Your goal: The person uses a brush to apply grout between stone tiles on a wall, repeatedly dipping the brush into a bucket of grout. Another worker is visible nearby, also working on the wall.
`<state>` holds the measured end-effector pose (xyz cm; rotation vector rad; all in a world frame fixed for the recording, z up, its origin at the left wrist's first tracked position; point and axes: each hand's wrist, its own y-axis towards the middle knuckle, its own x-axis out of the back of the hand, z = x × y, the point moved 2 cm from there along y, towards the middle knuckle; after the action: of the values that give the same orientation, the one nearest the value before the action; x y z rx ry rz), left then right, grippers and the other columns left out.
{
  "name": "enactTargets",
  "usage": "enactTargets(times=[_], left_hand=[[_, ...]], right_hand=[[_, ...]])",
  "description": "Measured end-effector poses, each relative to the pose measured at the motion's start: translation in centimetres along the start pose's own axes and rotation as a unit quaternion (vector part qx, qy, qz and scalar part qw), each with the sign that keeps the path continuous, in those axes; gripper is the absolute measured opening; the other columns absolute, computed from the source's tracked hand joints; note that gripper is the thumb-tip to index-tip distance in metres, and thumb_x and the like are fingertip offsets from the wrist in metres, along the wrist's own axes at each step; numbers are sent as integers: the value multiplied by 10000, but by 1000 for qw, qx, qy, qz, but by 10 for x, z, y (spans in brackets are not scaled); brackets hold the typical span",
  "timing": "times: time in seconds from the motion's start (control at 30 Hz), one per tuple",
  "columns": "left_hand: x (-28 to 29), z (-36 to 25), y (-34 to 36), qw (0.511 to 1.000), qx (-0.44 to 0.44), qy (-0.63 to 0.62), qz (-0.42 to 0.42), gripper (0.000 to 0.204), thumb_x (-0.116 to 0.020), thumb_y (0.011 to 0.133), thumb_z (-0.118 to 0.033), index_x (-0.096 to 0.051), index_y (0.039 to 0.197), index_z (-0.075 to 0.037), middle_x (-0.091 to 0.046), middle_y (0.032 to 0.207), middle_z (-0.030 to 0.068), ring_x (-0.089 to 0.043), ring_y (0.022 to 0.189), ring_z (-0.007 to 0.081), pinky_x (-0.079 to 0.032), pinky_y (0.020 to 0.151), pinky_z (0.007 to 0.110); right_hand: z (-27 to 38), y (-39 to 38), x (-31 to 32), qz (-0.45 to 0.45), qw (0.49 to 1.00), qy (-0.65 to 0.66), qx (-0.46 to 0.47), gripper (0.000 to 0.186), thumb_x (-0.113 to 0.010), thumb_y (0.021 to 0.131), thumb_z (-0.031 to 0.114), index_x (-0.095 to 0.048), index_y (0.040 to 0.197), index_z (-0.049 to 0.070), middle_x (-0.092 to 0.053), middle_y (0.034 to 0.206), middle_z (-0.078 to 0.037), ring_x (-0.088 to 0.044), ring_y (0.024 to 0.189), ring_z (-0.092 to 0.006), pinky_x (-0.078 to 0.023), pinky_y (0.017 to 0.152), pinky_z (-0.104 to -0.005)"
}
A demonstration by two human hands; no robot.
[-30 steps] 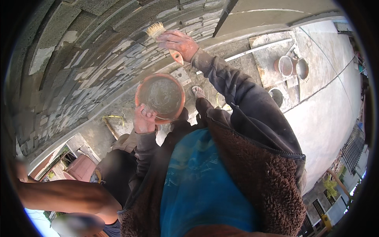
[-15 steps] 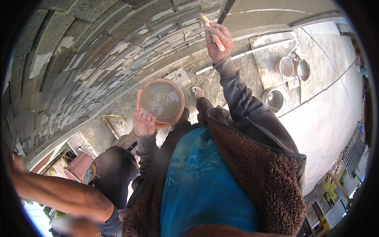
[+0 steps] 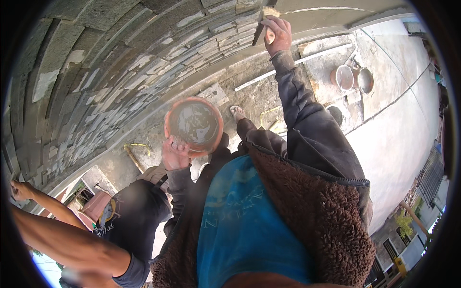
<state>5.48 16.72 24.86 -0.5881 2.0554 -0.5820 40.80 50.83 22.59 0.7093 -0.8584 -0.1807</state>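
My left hand grips the rim of a round orange bowl, which holds wet grey slurry. My right hand is raised high, closed on a paintbrush with pale bristles and a light wooden handle. The bristles are up at the far end of the grey stacked-stone wall, beside a dark edge where it meets smooth grey plaster; whether they touch it I cannot tell.
A co-worker in a dark top is close at my lower left, arms reaching toward the wall. Two buckets, a long pale bar and boards lie on the concrete ground. A white wall stands at right.
My right hand with the brush has moved up and to the right along the wall. My left hand and the bowl have shifted slightly. The co-worker's second arm has come into view.
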Motion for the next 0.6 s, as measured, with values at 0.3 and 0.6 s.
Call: enactTargets(times=[0.3, 0.6], left_hand=[[7, -1, 7, 998, 11, -19, 59, 208, -507, 1022, -310, -588, 949, -133, -507, 780, -12, -511, 727, 179, -469, 784, 411], [-13, -1, -4, 1000, -12, 18, -21, 176, -549, 998, -306, -577, 927, -148, -505, 760, -33, -526, 715, 166, -469, 763, 397]], right_hand=[[32, 23, -15, 4, 979, 200, 43, 365, -681, 776, -59, -740, 1065, 156, -708, 1215, -38, -641, 1125, -304, -500, 983, -399], [40, 7, -22, -107, 976, 187, -36, 155, -732, 842, 34, -750, 953, 142, -706, 1110, -66, -661, 1074, -292, -531, 914, -380]])
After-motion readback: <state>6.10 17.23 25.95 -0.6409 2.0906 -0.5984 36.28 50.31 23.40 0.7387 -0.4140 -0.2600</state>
